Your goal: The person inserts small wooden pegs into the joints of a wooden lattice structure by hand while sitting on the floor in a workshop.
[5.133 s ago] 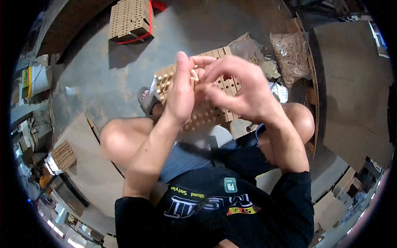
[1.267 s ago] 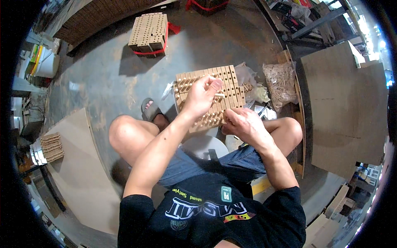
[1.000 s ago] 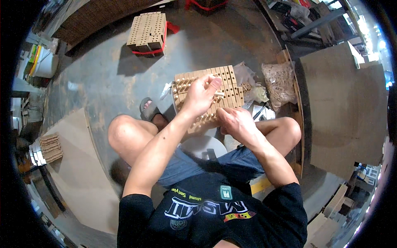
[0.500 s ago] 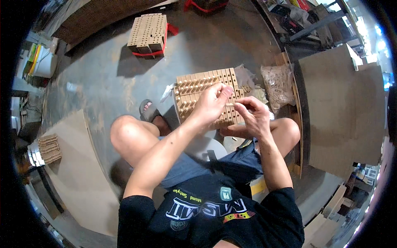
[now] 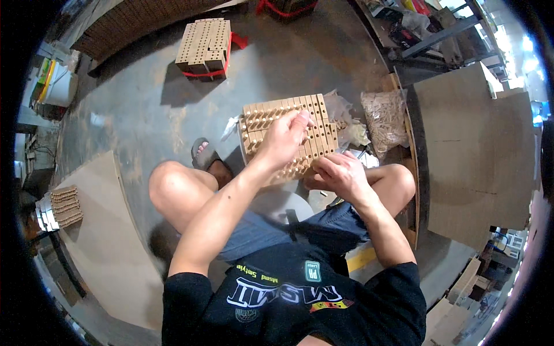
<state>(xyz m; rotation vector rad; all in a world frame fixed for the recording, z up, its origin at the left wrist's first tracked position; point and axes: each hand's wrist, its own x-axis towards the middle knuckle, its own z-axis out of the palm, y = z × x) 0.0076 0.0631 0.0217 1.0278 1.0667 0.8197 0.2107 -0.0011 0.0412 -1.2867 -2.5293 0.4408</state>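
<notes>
Between my knees stands a block of drilled wooden strips (image 5: 314, 105), side by side with rows of round holes. Wooden dowels (image 5: 252, 122) stick up from the holes along its left part; the holes to the right are bare. My left hand (image 5: 283, 140) is closed above the block's middle, a pale dowel end (image 5: 310, 122) showing at its fingertips. At the block's near right corner, my right hand (image 5: 341, 174) is curled with its fingertips low against the strips. Whatever those fingers pinch is hidden.
Right of the block lie a clear bag of dowels (image 5: 384, 121) and crumpled plastic (image 5: 340, 109). Another drilled stack (image 5: 205, 46) with a red strap stands farther off on the floor. Large boards (image 5: 479, 150) rise at the right; a pale sheet (image 5: 109, 242) lies at the left.
My right hand has moved down and slightly left, from beside the left hand to the block's near right corner. My left hand has shifted slightly left.
</notes>
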